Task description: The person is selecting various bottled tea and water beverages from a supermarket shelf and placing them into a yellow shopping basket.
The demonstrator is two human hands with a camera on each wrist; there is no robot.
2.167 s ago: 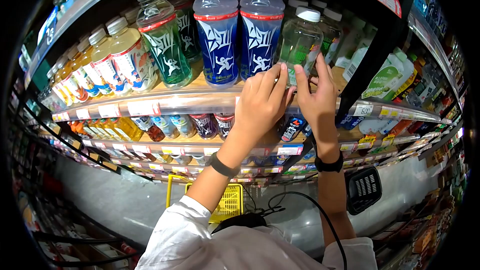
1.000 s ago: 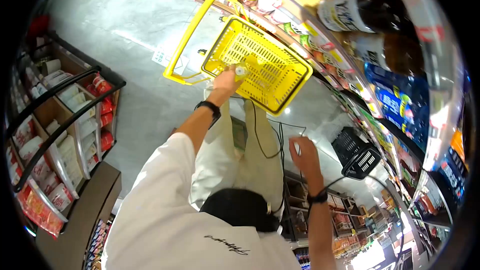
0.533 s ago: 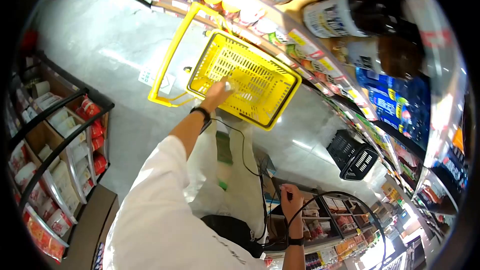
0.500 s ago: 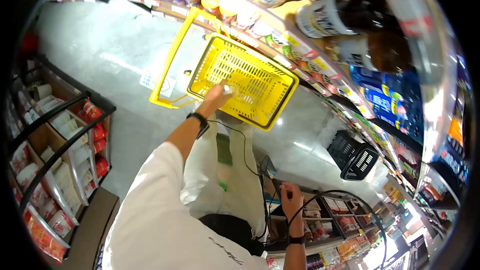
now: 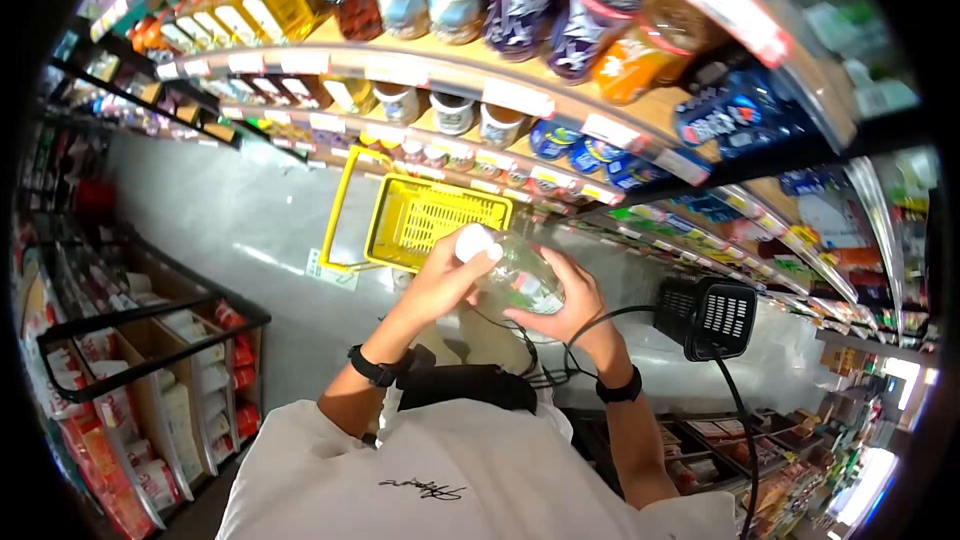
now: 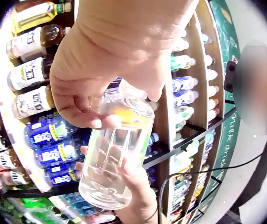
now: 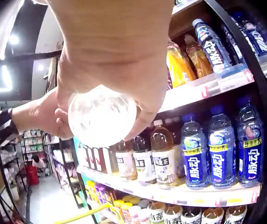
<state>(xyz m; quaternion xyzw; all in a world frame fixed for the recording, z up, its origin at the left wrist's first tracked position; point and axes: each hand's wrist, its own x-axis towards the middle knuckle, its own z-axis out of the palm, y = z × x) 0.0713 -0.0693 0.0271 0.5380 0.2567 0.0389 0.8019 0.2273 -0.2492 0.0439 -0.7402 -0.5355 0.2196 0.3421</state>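
Observation:
A clear plastic bottle (image 5: 522,276) with a white cap and a partly green label lies tilted between my two hands, in front of my chest. My left hand (image 5: 437,280) grips its cap end, thumb over the white cap. Around the base end curl the fingers and thumb of my right hand (image 5: 578,308). From the left wrist, the bottle (image 6: 106,175) shows its see-through body, with the left hand (image 6: 114,60) at its neck. In the right wrist view the round base of the bottle (image 7: 103,116) faces the camera beneath the right hand (image 7: 112,56).
A yellow wheeled basket (image 5: 375,252) with a tall handle stands on the floor beyond my hands. To the right is a black basket (image 5: 705,316). Drink shelves (image 5: 480,90) curve across the front; a low snack rack (image 5: 150,380) stands left. A black cable (image 5: 735,390) hangs near my right arm.
At first both hands were around the bottle at the shelf. Then the left hand held it over the yellow basket, right hand away. Now it is raised and the right hand grips its base.

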